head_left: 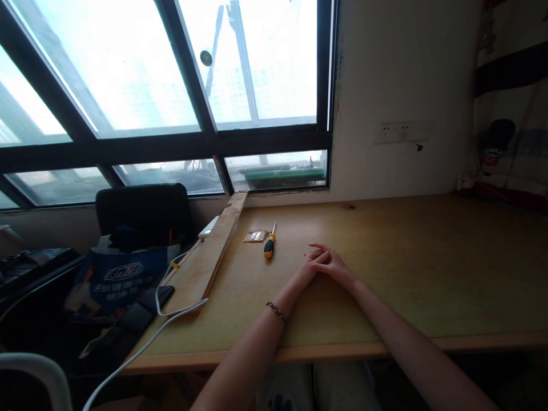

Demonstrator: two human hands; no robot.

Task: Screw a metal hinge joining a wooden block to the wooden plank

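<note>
My left hand (311,265), with a braided bracelet on its wrist, rests on the wooden table against my right hand (336,266). The two hands are folded together, fingers overlapping and closed, and no object shows in them. Some fingers are hidden where the hands overlap. To their left lies a screwdriver (269,246) with a yellow and black handle, its metal shaft pointing toward the window. Beside its shaft, a small flat copper-coloured piece with pale rectangular markings (257,236) lies on the table. Neither hand touches these things.
A long wooden board (201,268) lies along the table's left side, with a white cable (160,294) looping over it. A blue printed bag (120,279) and a black chair (143,205) stand to the left. A wall socket (402,132) is beyond the table (428,268), right of the window.
</note>
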